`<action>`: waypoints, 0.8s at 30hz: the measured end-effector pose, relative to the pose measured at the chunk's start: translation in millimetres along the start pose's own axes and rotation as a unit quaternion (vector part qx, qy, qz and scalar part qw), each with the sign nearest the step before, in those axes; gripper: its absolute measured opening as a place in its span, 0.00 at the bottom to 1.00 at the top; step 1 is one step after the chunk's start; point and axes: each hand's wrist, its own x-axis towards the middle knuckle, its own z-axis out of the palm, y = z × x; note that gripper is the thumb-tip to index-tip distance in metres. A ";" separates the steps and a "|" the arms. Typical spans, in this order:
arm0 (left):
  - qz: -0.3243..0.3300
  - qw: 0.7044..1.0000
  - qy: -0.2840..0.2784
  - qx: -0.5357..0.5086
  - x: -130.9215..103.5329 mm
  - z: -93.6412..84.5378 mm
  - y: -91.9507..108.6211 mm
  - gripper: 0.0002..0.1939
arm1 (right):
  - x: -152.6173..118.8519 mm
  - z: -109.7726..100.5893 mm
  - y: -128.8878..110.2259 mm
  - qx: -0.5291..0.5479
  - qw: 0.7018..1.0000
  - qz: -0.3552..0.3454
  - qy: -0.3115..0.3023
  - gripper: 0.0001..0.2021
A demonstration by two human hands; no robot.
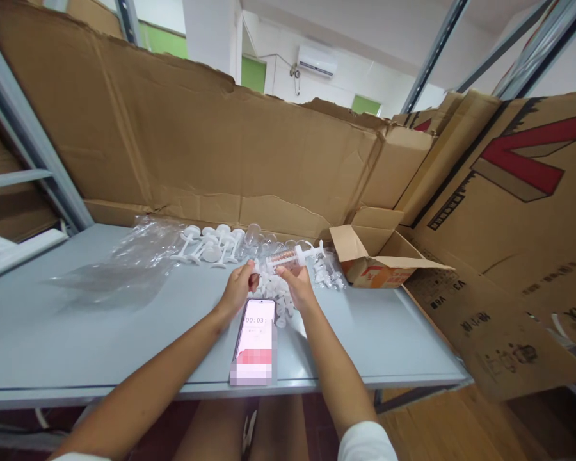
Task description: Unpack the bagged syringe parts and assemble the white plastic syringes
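My right hand [294,282] is closed round a clear plastic syringe-like tube [286,258] with a white plunger [313,251] pointing to the right. At the tube's left end, my left hand [242,278] pinches a small white part, mostly hidden by the fingers. Beneath both hands lies a pile of small white plastic pieces [281,299]. White plungers [214,246] stand and lie in a group behind my left hand, with clear tubes [253,237] beside them.
A phone [254,339] showing a timer lies near the front edge. Clear plastic bags [125,262] spread over the left of the grey table [38,333]. An open cardboard box [381,272] stands at right, near more small white parts [327,272]. Tall cardboard [221,147] walls the back.
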 end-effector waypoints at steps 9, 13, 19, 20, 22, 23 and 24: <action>0.023 0.999 -0.034 -0.032 10.5 -3.8 0.1 0.16 | 7.8 -10.0 4.8 0.016 0.998 0.042 0.050 0.15; -0.011 0.998 -0.050 -0.027 13.0 -4.6 -7.5 0.21 | 7.3 -8.9 7.3 0.024 0.997 0.049 0.046 0.16; -0.028 0.996 -0.056 -0.065 15.7 -7.6 -8.5 0.22 | 6.4 -6.1 6.2 0.013 0.997 0.041 0.061 0.17; -0.012 0.996 -0.060 -0.060 15.1 -7.9 -7.2 0.20 | 6.7 -6.3 6.3 0.015 0.997 0.041 0.070 0.17; -0.005 0.997 -0.063 -0.053 13.5 -8.1 -4.9 0.18 | 7.5 -7.0 7.1 0.021 0.995 0.045 0.083 0.17; -0.012 0.997 -0.062 -0.053 12.8 -7.9 -3.9 0.19 | 7.9 -7.5 7.7 0.025 0.995 0.047 0.085 0.17; -0.024 0.996 -0.061 -0.054 12.3 -7.7 -3.1 0.21 | 8.2 -7.9 8.5 0.027 0.995 0.048 0.086 0.17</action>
